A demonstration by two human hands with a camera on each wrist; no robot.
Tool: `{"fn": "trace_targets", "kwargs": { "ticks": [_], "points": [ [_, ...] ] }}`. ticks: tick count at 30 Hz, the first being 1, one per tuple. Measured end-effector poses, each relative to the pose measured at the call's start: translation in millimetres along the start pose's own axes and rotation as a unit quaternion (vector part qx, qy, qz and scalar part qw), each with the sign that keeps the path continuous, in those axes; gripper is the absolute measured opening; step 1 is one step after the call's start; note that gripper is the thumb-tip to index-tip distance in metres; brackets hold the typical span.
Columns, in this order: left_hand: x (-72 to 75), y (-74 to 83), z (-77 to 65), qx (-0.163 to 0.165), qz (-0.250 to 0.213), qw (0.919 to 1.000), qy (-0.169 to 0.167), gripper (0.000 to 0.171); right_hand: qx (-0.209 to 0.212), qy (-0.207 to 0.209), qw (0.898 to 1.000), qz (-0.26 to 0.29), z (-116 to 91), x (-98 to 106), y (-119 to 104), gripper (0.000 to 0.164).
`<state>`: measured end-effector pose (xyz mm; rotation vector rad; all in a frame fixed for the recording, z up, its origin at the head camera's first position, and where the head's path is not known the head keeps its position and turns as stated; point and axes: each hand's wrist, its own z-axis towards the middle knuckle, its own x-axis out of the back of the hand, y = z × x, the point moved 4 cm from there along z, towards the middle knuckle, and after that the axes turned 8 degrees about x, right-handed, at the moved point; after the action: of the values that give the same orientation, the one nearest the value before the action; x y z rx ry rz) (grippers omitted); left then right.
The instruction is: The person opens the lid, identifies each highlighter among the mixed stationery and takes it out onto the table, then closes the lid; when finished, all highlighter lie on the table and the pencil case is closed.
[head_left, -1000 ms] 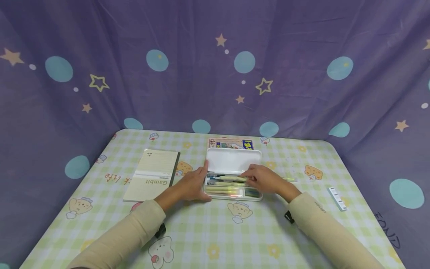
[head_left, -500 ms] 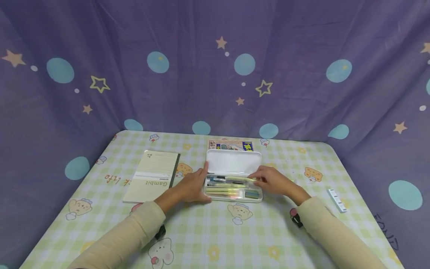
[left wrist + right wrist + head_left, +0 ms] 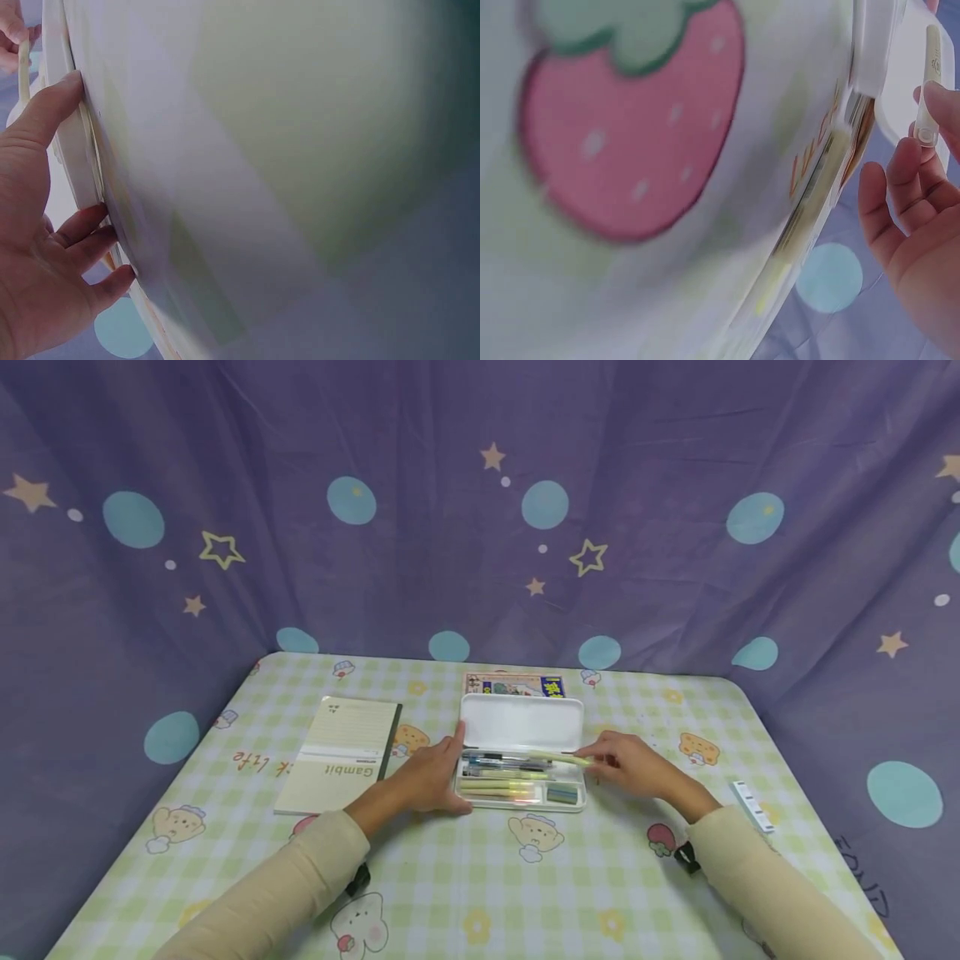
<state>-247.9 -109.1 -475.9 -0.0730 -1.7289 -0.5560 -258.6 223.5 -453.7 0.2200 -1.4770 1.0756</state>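
A white pencil case (image 3: pixel 521 724) lies open at the middle of the table, its lid tipped back. My left hand (image 3: pixel 427 775) rests against its left end, thumb at the front corner and fingers spread along the side. In the left wrist view, the left fingers (image 3: pixel 96 244) look fairly straight. My right hand (image 3: pixel 628 764) pinches a pale-yellow highlighter pen (image 3: pixel 557 757) by its right end, slanting over the tray's back right part. In the right wrist view the pen (image 3: pixel 933 54) shows a clear end. Several pens (image 3: pixel 495 787) and a grey-blue block (image 3: pixel 562 792) sit in the tray.
A cream notebook (image 3: pixel 337 747) lies left of the case, and a colourful booklet (image 3: pixel 517 683) sticks out behind the lid. Far right is a white strip with dark marks (image 3: pixel 753 807). Another pale-yellow pen (image 3: pixel 817 180) lies on the table in the right wrist view.
My right hand has moved right, drawing the pale-yellow highlighter pen toward the tray's right end and uncovering the grey-blue block. My left hand stays put.
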Motion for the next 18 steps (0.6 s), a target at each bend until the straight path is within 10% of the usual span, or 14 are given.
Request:
{"fn": "trace_targets", "kwargs": {
  "ticks": [18],
  "points": [
    [-1.0, -0.8, 1.1, 0.002, 0.004, 1.0, -0.002, 0.143, -0.033, 0.023, 0.999, -0.033, -51.0, 23.9, 27.1, 0.025]
  ]
}}
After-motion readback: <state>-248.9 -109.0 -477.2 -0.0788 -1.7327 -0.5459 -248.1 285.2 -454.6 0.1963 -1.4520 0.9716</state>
